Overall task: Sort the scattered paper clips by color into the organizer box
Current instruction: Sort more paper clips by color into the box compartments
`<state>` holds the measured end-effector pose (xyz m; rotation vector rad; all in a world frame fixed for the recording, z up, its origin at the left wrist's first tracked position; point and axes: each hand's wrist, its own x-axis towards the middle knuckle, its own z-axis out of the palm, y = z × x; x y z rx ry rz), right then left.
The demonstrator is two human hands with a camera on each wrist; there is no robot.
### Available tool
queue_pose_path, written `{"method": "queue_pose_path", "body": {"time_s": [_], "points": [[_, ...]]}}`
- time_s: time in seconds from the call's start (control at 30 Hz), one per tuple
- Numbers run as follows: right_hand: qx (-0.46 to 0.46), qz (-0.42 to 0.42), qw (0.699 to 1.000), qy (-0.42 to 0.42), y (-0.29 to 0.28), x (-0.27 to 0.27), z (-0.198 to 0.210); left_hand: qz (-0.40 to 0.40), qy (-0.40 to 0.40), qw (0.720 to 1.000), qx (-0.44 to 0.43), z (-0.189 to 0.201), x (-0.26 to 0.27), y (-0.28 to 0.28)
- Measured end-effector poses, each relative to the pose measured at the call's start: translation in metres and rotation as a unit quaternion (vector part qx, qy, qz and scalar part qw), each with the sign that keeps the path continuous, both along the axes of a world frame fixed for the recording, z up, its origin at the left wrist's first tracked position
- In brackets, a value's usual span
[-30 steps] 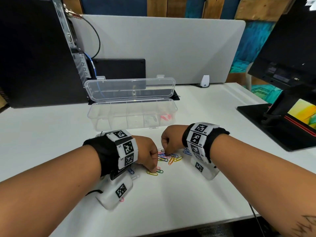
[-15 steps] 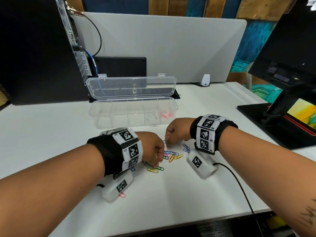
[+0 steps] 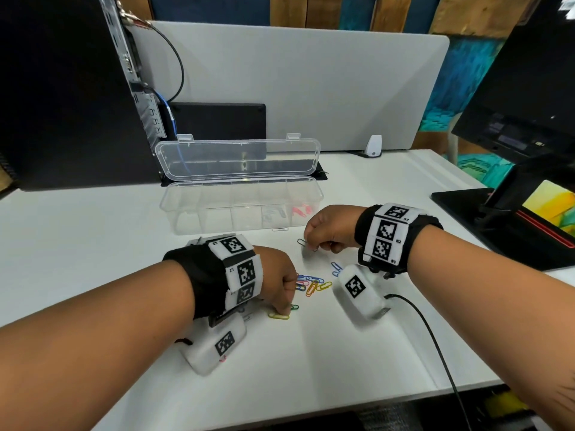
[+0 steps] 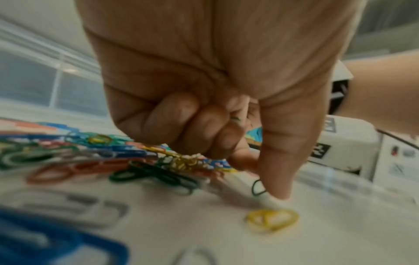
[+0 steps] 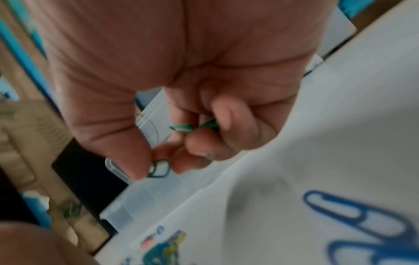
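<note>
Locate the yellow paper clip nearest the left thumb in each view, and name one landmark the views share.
Head: yellow paper clip lies on the table, below centre, at the left hand fingertips.
Left wrist: lower right, just below the thumb tip.
Right wrist: not identifiable; bottom clips are blurred.
Shared landmark: clear organizer box.

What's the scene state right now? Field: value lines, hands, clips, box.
left hand: fingers curled, fingertip on the table by a yellow clip; grip unclear
right hand: pinches a dark green clip above the table
loose clips: mixed colours on the white table, between the hands
organizer box: clear, lid open, pink clips in its right end
</note>
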<state>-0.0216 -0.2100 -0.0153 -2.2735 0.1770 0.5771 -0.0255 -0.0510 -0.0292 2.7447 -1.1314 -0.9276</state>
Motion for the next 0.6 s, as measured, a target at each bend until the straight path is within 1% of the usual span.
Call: {"method": "queue_pose_path", "body": {"time_s": [0.07,0.1,0.17,0.23,0.3,0.37,0.53,0.6], "points": [[0.075,-0.031,0.997,-0.005,-0.003,0.002,0.001,0.031,0.013,0.999,-0.025,0.004,0.005,0.005],[0.098,-0.038,0.994,-0.007,-0.004,0.004,0.001,0.048,0.009,0.998,-0.036,0.006,0.009,0.009],[0.126,-0.045,0.991,-0.010,-0.005,0.007,0.003,0.082,0.000,0.995,-0.049,0.013,0.019,0.014],[0.149,-0.052,0.987,-0.017,-0.004,0.011,0.006,0.127,0.030,0.989,-0.073,0.021,0.029,0.018],[0.186,-0.061,0.980,-0.024,-0.001,0.015,0.010,0.195,0.082,0.969,-0.125,0.025,0.040,0.022],[0.215,-0.067,0.974,-0.024,0.005,0.021,0.014,0.252,0.114,0.944,-0.178,0.027,0.049,0.027],[0.229,-0.085,0.970,-0.010,0.031,0.046,0.029,0.344,0.109,0.890,-0.279,0.041,0.071,0.037],[0.209,-0.099,0.973,-0.012,0.042,0.059,0.034,0.370,0.098,0.870,-0.310,0.050,0.081,0.040]]}}
